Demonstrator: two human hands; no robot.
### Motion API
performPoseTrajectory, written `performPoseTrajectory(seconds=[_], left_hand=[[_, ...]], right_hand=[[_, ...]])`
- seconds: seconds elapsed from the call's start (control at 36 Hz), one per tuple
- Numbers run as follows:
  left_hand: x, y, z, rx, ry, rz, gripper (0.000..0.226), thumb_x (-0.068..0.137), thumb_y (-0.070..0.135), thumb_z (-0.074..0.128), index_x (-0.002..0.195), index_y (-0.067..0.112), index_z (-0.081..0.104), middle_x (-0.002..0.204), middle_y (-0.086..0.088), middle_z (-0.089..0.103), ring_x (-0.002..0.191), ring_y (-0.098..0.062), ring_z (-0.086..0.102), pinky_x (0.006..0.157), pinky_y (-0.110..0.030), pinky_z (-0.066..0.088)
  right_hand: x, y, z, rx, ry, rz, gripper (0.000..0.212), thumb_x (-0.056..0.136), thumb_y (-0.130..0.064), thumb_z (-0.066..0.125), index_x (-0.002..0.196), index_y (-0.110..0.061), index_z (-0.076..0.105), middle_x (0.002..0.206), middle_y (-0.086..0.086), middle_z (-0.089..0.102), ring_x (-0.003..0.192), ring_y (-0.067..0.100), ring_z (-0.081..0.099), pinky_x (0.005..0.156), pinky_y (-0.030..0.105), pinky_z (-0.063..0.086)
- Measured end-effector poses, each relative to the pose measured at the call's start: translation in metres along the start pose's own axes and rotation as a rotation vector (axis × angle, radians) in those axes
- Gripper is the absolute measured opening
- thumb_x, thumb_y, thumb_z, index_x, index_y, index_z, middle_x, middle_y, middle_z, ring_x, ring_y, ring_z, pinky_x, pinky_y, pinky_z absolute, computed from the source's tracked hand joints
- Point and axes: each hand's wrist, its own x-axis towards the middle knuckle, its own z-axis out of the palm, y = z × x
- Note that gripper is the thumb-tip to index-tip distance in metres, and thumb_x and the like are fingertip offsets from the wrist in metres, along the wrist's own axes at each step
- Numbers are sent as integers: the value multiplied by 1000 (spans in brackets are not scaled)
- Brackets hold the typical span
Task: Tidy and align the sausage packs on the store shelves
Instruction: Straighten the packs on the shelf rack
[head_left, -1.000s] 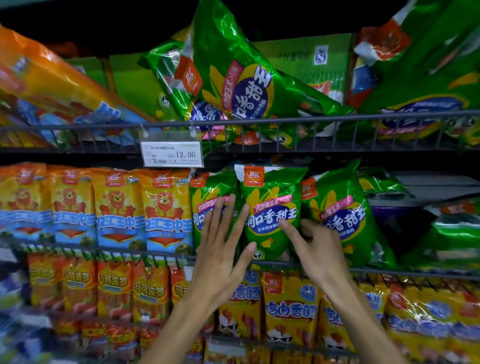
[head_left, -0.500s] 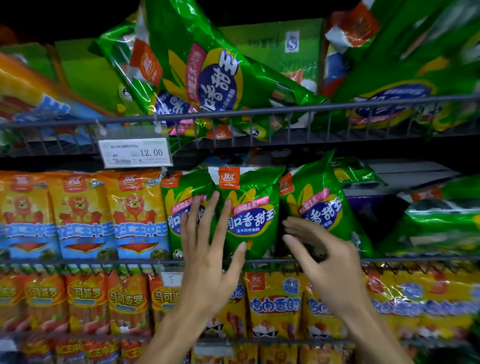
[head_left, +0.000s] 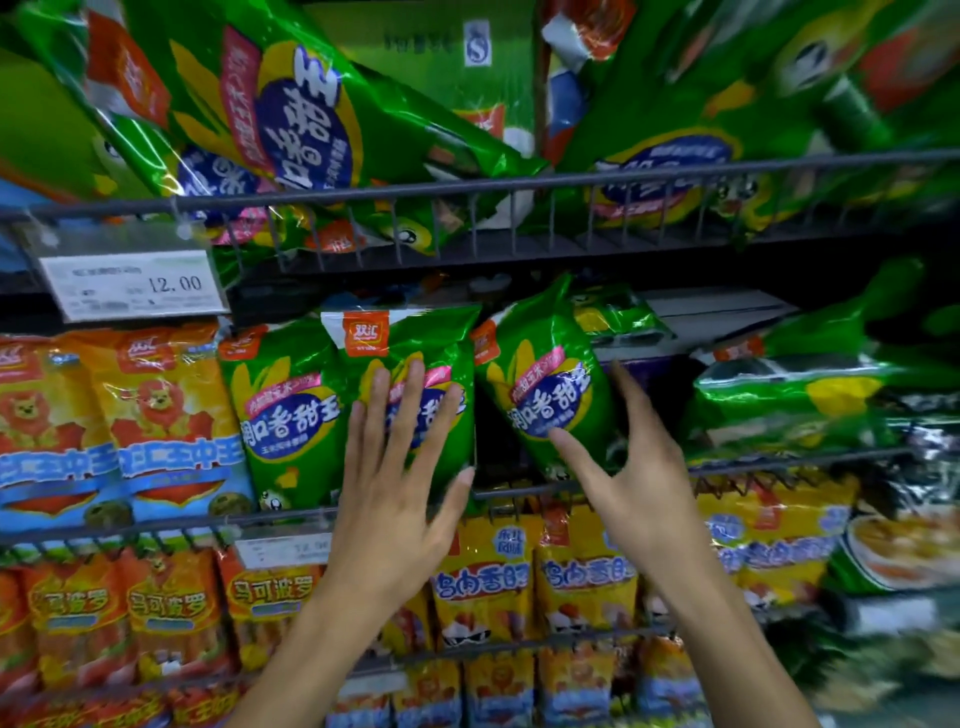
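Glossy green foil sausage packs stand in a row behind the grey wire rail (head_left: 519, 493) of the middle shelf, beside crinkled orange-and-blue foil packs (head_left: 171, 415). The left hand (head_left: 400, 467) lies flat, fingers straight, against the upright middle green pack (head_left: 410, 353). The right hand (head_left: 634, 467), fingers spread wide, brackets the tilted green pack (head_left: 545, 384) without closing on it.
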Motion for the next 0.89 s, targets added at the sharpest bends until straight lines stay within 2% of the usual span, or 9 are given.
performPoseTrajectory(seconds=[0.14, 0.28, 0.44, 0.53, 0.58, 0.67, 0.75, 0.81, 0.89], left_hand=[[0, -1, -1, 22, -12, -15, 72, 105, 46, 43, 165, 24, 11, 172, -6, -7, 158, -34, -10, 127, -48, -6], [-1, -2, -1, 9, -15, -16, 73, 104, 46, 46, 164, 25, 12, 172, -6, -7, 158, -34, -9, 127, -50, -4], [-1, 0, 0, -15, -2, -43, 74, 104, 46, 47, 165, 25, 9, 173, -3, -7, 158, -32, -9, 127, -48, -5], [1, 1, 1, -14, -7, -50, 76, 104, 46, 46, 165, 24, 6, 172, -3, -8, 158, -31, -10, 127, -48, -5], [1, 1, 1, -12, -5, -50, 76, 104, 46, 46, 165, 23, 6, 172, -4, -8, 158, -31, -10, 127, -47, -6], [1, 2, 2, -23, -3, -52, 76, 104, 46, 46, 165, 23, 6, 172, -3, -8, 158, -31, -10, 127, -47, -7], [0, 3, 1, -44, -4, -53, 76, 104, 46, 46, 165, 24, 5, 172, -2, -8, 158, -31, -10, 127, -48, -7], [-1, 3, -1, -65, -3, -51, 76, 104, 45, 47, 165, 24, 6, 173, -2, -7, 158, -31, -10, 127, -48, -6], [0, 2, -4, -95, -9, -50, 77, 104, 44, 49, 165, 25, 6, 173, 0, -7, 158, -29, -11, 127, -47, -7]], right_hand=[[9, 2, 4, -29, 8, -3, 73, 88, -59, 65, 150, -30, 40, 140, -10, 51, 126, 8, 50, 102, 33, 47], [10, 0, 7, 104, 52, -21, 61, 89, -51, 68, 142, -27, 49, 133, -11, 53, 120, 5, 54, 101, 31, 48], [7, -3, 9, 289, 150, 12, 52, 88, -42, 71, 134, -26, 54, 125, -5, 57, 110, 1, 61, 86, 15, 53], [7, -16, 6, 446, 220, 35, 40, 92, -28, 71, 125, -35, 49, 114, -18, 61, 102, -18, 59, 80, -1, 43], [6, -23, 5, 504, 216, 48, 42, 95, -22, 68, 123, -36, 39, 108, -35, 49, 94, -36, 47, 78, -8, 34], [5, -24, 9, 484, 153, 19, 36, 96, -27, 67, 117, -42, 43, 109, -38, 51, 99, -33, 48, 81, -7, 34], [7, -17, 12, 440, 62, 12, 26, 96, -34, 66, 116, -41, 52, 114, -22, 64, 104, -16, 59, 82, 1, 41], [14, -14, 9, 411, 3, 33, 19, 96, -40, 64, 112, -40, 53, 111, -26, 63, 101, -20, 57, 81, 3, 43], [24, -14, 3, 342, -57, 36, 28, 96, -47, 60, 118, -43, 43, 109, -40, 50, 100, -31, 48, 84, -2, 37]])
